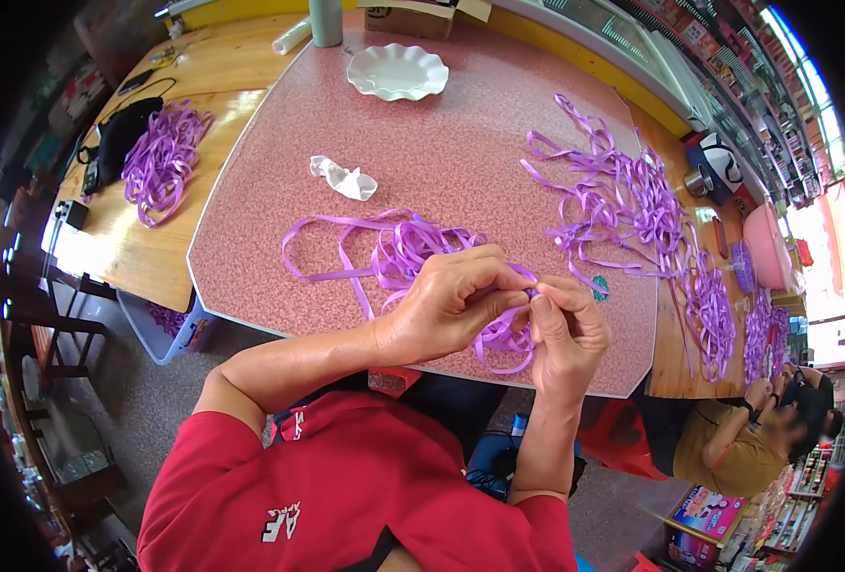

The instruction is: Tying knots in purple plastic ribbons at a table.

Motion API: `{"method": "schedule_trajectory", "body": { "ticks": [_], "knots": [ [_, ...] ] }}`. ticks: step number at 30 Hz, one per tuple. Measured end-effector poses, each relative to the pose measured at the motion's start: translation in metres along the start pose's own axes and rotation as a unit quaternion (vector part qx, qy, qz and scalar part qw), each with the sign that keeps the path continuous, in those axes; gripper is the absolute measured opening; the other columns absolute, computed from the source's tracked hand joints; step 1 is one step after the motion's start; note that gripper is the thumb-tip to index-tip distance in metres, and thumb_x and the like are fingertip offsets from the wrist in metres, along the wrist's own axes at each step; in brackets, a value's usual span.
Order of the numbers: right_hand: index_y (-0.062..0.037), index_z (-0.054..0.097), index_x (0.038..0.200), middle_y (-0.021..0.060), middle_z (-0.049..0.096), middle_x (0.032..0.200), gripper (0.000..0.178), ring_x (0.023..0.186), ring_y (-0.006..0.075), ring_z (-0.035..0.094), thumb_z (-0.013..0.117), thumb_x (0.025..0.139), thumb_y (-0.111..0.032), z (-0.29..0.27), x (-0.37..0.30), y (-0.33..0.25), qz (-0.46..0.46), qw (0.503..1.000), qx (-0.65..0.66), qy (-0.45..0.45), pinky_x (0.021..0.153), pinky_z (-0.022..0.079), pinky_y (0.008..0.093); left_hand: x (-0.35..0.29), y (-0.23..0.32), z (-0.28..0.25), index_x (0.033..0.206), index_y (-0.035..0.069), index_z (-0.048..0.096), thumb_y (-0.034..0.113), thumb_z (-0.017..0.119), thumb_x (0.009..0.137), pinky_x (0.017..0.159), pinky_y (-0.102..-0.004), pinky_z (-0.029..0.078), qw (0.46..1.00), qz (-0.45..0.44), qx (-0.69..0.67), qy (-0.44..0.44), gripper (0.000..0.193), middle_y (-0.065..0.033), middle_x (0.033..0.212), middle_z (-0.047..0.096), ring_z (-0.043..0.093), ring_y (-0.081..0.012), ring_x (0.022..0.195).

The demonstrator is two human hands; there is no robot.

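Note:
My left hand (456, 297) and my right hand (567, 329) meet fingertip to fingertip above the near part of the pink speckled table. Both are pinched closed on a purple ribbon (531, 289), of which only a small bit shows between the fingers. Under and behind my hands lies a loose heap of purple ribbon (398, 253), with one wide loop (298, 276) spread to the left. More ribbon loops hang below my fingers. A small green round piece (600, 288) rests on the table just right of my right hand.
A crumpled white tissue (346, 179) and a white scalloped dish (398, 74) sit farther back on the table (260, 210). Purple ribbon piles (651, 214) spread at right, another (167, 157) at left. A person (746, 434) works at the far right.

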State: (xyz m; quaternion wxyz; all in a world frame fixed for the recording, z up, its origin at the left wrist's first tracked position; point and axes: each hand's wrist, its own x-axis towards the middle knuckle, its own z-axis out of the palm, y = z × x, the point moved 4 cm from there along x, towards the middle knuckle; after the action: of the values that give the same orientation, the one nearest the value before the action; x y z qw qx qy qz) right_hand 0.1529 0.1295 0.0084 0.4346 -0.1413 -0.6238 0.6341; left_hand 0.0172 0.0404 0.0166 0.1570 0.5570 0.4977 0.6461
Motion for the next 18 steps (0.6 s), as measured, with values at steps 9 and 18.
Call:
{"method": "schedule_trajectory", "body": {
  "ticks": [9, 18],
  "knots": [
    [-0.0007, 0.068, 0.098, 0.0103, 0.067, 0.098, 0.01, 0.067, 0.009, 0.06, 0.068, 0.089, 0.004, -0.003, 0.008, -0.013, -0.04, 0.98, -0.167, -0.099, 0.057, 0.05, 0.0215, -0.004, -0.008, -0.004, 0.103, 0.001, 0.067, -0.003, 0.071, 0.083, 0.05, -0.033, 0.037, 0.991, 0.094, 0.082, -0.057, 0.022, -0.0084, 0.071, 0.051, 0.049, -0.0201, 0.058],
    [0.0009, 0.064, 0.102, 0.0071, 0.064, 0.086, 0.012, 0.062, 0.0072, 0.055, 0.062, 0.091, 0.004, -0.001, 0.003, 0.006, 0.058, 0.998, 0.009, -0.025, 0.058, 0.055, 0.0265, 0.0, -0.014, -0.006, 0.109, 0.003, 0.067, 0.003, 0.072, 0.086, 0.06, -0.0321, 0.042, 0.996, 0.038, 0.037, -0.067, 0.023, -0.0072, 0.078, 0.055, 0.054, -0.0182, 0.07]
  ]
}}
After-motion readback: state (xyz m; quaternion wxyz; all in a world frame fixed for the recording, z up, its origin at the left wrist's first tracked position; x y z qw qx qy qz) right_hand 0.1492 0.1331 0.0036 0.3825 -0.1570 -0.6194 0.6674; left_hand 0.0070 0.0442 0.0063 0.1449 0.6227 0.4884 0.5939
